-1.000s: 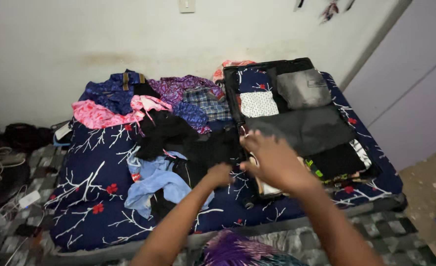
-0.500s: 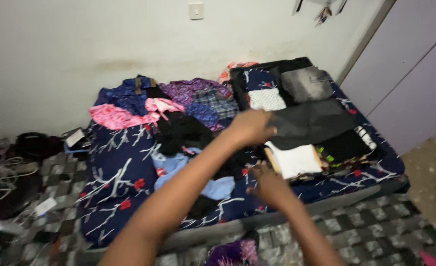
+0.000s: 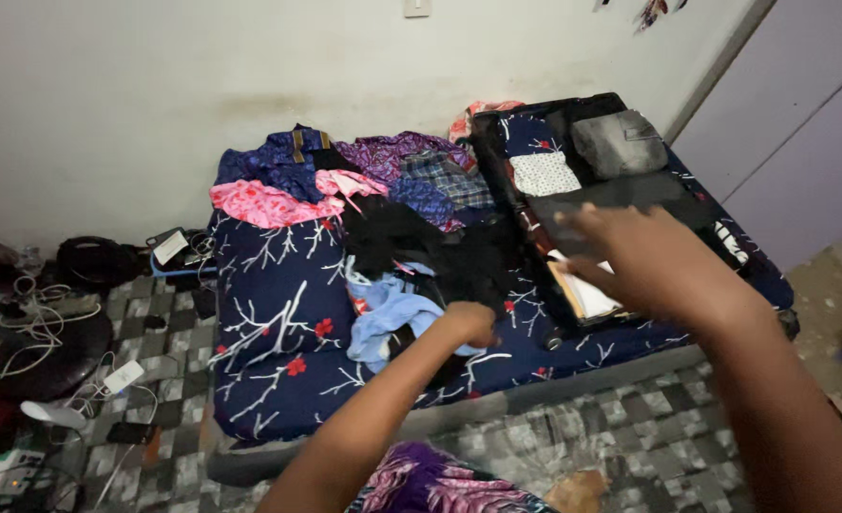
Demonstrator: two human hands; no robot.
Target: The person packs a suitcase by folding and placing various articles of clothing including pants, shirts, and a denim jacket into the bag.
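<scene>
Rested the left hand (image 3: 468, 323) low on the bed (image 3: 278, 285), fingers curled at the edge of the black garment (image 3: 459, 271), just beside the light blue garment (image 3: 388, 318); could not tell whether gripped or merely touched. Hovered the right hand (image 3: 654, 261) over the open suitcase (image 3: 497, 152) on the bed's right side, fingers spread, nothing held. Judged a snag likely: black cloth tangled with blue, so might drag both off the mattress edge. Might also ruffle the folded white piece (image 3: 592, 296) beneath the right palm.
</scene>
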